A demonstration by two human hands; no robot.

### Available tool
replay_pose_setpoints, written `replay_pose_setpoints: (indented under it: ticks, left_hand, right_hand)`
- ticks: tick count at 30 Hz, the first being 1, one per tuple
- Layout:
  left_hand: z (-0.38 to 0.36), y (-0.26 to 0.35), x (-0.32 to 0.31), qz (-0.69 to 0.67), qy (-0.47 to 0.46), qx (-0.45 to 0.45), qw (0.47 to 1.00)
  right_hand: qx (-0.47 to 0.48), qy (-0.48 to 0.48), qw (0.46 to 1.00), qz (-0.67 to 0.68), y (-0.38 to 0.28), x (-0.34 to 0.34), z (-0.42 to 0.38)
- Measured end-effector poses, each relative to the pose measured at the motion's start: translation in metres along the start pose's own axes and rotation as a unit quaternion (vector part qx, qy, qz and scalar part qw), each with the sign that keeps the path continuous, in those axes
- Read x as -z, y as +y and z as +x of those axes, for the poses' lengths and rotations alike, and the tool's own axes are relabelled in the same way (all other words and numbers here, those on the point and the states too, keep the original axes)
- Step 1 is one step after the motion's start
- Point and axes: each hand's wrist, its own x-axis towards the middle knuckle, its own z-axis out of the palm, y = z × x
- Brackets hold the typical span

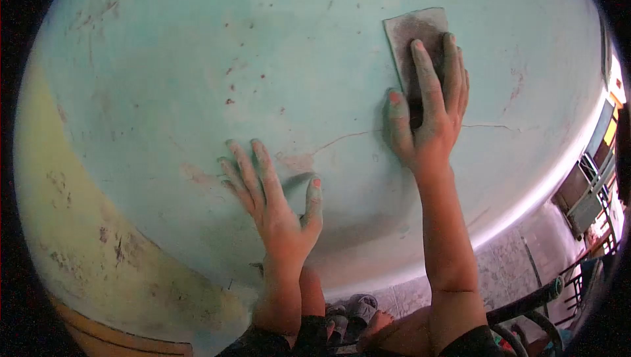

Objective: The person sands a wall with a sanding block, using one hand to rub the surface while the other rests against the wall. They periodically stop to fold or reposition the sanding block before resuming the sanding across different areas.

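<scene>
- The right hand [435, 117], right of centre in the upper half of the frame, has hold of a grey sheet [417, 27]; its fingers lie nearly straight over the sheet's face, and its thumb rests along the left side.
- The sheet is in the upper right of the frame, held against the pale green wall [315, 42]; its top edge and upper left corner stick out beyond the fingertips, and its middle is darker than its rim.
- The left hand [279, 216], left of centre and lower down, is open and holds nothing; its fingers spread upward, with the thumb well apart from them; whether every fingertip touches the wall, I cannot tell.
- Pale dust coats the fingers of both hands; dark sleeves [470, 344] show at the bottom of the frame.
- A thin crack [345, 137] runs across the wall between the hands and goes on to the right of the right hand; a pinkish patch [296, 160] lies at its left end, just beside the left hand.
- Reddish specks [229, 101] dot the wall left of centre; a yellowish area [62, 193] with dark marks fills the lower left.
- Shoes [361, 307] show at bottom centre; a grey floor [503, 268] and a black rail [526, 303] at lower right.
</scene>
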Motion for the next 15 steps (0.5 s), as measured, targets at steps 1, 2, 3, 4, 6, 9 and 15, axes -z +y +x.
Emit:
replay_pose_setpoints:
  ticks: [1, 2, 3, 4, 6, 9, 15]
  left_hand:
    - [-0.001, 0.000, 0.001, 0.000, -0.003, 0.011, 1.000]
    - [0.000, 0.000, 0.000, -0.001, -0.003, 0.022, 1.000]
    - [0.002, 0.000, 0.001, -0.009, 0.000, 0.020, 1.000]
    - [0.001, 0.001, 0.003, -0.003, -0.010, 0.020, 1.000]
    - [-0.001, 0.001, 0.006, -0.005, -0.020, 0.027, 0.999]
    - [0.000, 0.002, 0.007, -0.018, -0.020, 0.022, 0.999]
    - [-0.004, -0.005, 0.012, -0.036, -0.034, 0.022, 0.998]
  right_hand:
    - [0.002, 0.002, 1.000, -0.008, -0.002, 0.001, 0.000]
    - [-0.007, -0.006, 1.000, -0.006, -0.004, 0.003, 0.000]
    - [-0.016, -0.017, 1.000, -0.003, -0.006, 0.004, 0.001]
    - [-0.018, -0.025, 0.999, -0.012, -0.005, 0.004, 0.001]
    - [-0.014, -0.027, 0.999, -0.016, -0.005, 0.004, 0.001]
    - [-0.002, -0.023, 0.999, -0.024, -0.004, 0.002, 0.002]
    - [0.005, -0.014, 0.999, -0.033, -0.006, -0.002, 0.002]
